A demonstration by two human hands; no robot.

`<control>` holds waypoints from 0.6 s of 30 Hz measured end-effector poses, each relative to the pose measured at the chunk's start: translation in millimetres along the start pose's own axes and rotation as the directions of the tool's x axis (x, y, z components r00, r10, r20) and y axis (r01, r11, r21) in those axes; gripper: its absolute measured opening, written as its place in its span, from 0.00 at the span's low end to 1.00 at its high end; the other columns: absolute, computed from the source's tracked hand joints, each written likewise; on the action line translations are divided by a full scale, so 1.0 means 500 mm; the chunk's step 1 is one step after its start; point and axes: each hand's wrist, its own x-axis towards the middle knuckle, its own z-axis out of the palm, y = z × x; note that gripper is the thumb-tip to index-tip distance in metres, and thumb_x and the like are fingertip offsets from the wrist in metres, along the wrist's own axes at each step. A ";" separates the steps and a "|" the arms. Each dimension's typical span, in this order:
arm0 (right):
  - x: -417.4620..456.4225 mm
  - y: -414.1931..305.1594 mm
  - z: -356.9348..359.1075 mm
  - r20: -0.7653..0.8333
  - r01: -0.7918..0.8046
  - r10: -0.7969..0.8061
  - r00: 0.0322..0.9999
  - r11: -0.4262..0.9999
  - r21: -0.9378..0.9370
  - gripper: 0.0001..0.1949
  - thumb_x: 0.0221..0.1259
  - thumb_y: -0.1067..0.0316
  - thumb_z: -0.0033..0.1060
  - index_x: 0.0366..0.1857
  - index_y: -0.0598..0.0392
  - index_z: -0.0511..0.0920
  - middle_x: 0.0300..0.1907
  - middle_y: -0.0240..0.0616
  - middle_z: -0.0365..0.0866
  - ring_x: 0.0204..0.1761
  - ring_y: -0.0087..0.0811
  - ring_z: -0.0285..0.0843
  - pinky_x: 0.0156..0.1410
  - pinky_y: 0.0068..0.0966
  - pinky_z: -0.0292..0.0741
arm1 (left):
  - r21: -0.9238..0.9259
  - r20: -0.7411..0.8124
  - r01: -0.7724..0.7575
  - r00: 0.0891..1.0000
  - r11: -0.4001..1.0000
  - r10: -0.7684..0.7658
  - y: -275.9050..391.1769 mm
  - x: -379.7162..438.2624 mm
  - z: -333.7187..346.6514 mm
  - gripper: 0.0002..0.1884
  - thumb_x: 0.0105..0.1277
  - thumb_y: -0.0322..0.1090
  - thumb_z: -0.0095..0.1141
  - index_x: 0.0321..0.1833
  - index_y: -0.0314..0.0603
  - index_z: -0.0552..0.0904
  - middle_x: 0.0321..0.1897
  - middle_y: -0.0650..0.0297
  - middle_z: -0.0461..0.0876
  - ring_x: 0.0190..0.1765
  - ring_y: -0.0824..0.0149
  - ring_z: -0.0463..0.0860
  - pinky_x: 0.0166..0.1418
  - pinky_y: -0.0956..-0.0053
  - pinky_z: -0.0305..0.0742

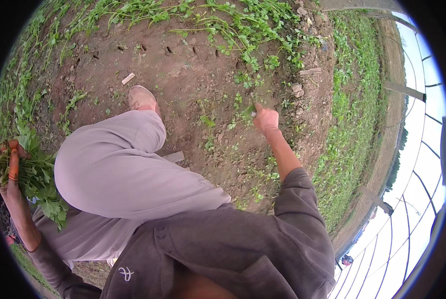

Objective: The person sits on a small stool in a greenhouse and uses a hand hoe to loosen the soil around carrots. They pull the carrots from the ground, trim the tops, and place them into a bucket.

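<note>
My left hand (14, 157), with orange coverings on its fingers, is at the far left, closed around a bunch of leafy green seedlings (39, 175). My right hand (265, 117) is low over the soil, right of the middle. Its fingers are curled around a small rounded pale object (253, 114), of which just the end shows; what kind of tool it is, I cannot tell. Small leafy plants (241, 116) lie beside that hand. Several small holes (169, 49) run in a row across the bare soil above my shoe.
Seedlings (245, 33) lie along the bed's far side. My shoe (143, 98) stands on the soil near a small pale block (128, 78). A ridge of clods (297, 89) borders the bed at right, with posts (404, 91) and a greenhouse frame beyond.
</note>
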 end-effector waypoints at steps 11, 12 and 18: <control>-0.073 -0.083 -0.179 -0.084 0.048 -0.043 0.996 0.997 0.058 0.14 0.49 0.61 0.53 0.43 0.44 0.77 0.27 0.42 0.82 0.31 0.40 0.81 0.37 0.33 0.76 | -0.002 -0.212 0.023 0.977 1.000 -0.023 0.074 -0.005 0.064 0.14 0.61 0.30 0.56 0.47 0.28 0.78 0.42 0.57 0.79 0.44 0.68 0.77 0.51 0.74 0.70; -0.051 -0.107 -0.181 -0.083 0.128 -0.126 0.988 0.991 0.022 0.14 0.49 0.60 0.54 0.42 0.44 0.77 0.26 0.43 0.81 0.31 0.41 0.81 0.37 0.34 0.76 | 0.027 -0.190 -0.017 0.982 0.999 0.022 0.079 -0.006 0.062 0.14 0.62 0.31 0.53 0.47 0.29 0.77 0.41 0.59 0.78 0.43 0.69 0.76 0.51 0.75 0.69; 0.013 -0.085 -0.156 -0.194 0.223 -0.187 0.963 0.957 0.186 0.13 0.52 0.57 0.54 0.43 0.38 0.77 0.30 0.40 0.82 0.34 0.41 0.81 0.40 0.34 0.77 | -0.399 -0.229 0.267 0.897 0.877 -0.377 0.135 -0.009 0.035 0.13 0.62 0.31 0.53 0.46 0.29 0.77 0.40 0.59 0.78 0.43 0.69 0.76 0.50 0.75 0.70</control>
